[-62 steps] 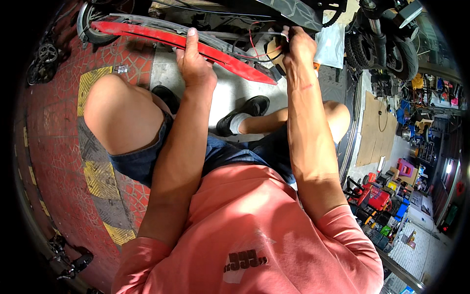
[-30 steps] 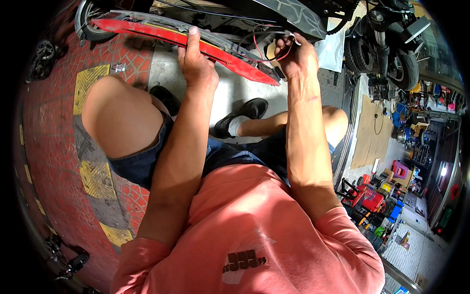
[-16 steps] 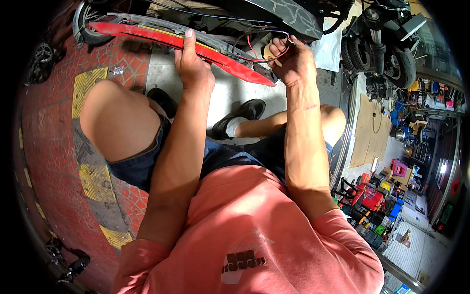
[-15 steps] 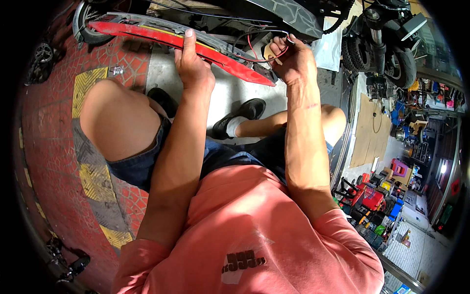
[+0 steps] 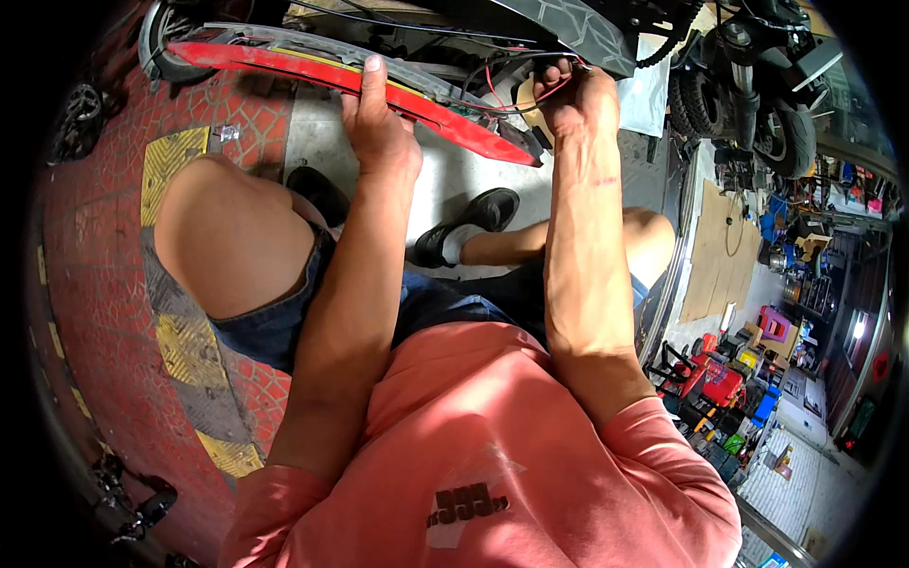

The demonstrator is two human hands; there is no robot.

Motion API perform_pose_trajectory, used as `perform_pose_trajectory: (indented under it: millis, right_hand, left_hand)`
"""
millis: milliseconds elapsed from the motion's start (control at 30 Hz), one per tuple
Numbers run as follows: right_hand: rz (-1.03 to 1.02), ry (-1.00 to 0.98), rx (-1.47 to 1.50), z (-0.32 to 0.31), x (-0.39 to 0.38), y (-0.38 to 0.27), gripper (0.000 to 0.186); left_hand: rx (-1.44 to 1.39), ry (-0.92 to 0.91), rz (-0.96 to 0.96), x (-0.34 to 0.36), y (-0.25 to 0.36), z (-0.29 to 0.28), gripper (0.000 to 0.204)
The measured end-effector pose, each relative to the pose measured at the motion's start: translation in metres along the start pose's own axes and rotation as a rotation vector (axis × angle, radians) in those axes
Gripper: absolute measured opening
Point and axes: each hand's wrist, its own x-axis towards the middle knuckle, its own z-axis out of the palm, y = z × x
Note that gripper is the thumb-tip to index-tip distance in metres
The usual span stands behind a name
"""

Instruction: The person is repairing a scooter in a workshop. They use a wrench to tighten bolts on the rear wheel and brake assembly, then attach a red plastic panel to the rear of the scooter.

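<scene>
A long red panel (image 5: 454, 133) with a grey inner side slants across the upper middle, its right end lower than its left. My left hand (image 5: 381, 123) grips it near the middle, thumb lying over the upper edge. Red and black wires (image 5: 490, 83) run from behind the panel to my right hand (image 5: 582, 99), whose fingers are curled closed around them. Whether a connector sits in those fingers is hidden. Just beyond my right hand is the dark patterned body (image 5: 568, 33) of a scooter-like vehicle, with black cables (image 5: 407, 30) stretching left from it.
A wheel (image 5: 169, 47) stands behind the panel's left end. At the upper right is another small vehicle with a black tyre (image 5: 786, 137). A white sheet (image 5: 644, 90) hangs near my right hand. Tools and boxes (image 5: 720, 383) crowd the right side. A yellow-and-grey ramp strip (image 5: 189, 350) lies left.
My right hand has moved slightly up and right with the wires, nearer the vehicle body, and its wrist has turned. The panel and my left hand have shifted slightly right.
</scene>
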Motion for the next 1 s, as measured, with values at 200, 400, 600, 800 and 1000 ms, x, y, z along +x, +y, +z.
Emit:
perform_pose_trajectory:
  millis: [200,400,600,800,1000]
  right_hand:
    - [-0.091,0.029,0.132,-0.009,0.023,0.000,0.022]
    - [0.157,-0.162,-0.038,-0.012,-0.013,-0.002,0.030]
    - [-0.047,-0.067,-0.457,-0.024,-0.043,-0.007,0.027]
    - [-0.161,-0.031,-0.643,-0.006,-0.057,-0.020,0.025]
    - [-0.296,-0.025,-0.510,-0.026,-0.043,-0.005,0.015]
  left_hand:
    - [-0.071,-0.027,-0.038,0.000,-0.005,0.002,0.049]
    - [-0.032,-0.018,-0.006,0.001,0.001,-0.001,0.047]
    - [-0.013,-0.010,-0.011,-0.006,0.003,0.000,0.050]
    - [-0.018,-0.071,0.021,-0.005,0.004,0.002,0.048]
    - [-0.015,-0.057,0.001,-0.005,0.002,0.004,0.051]
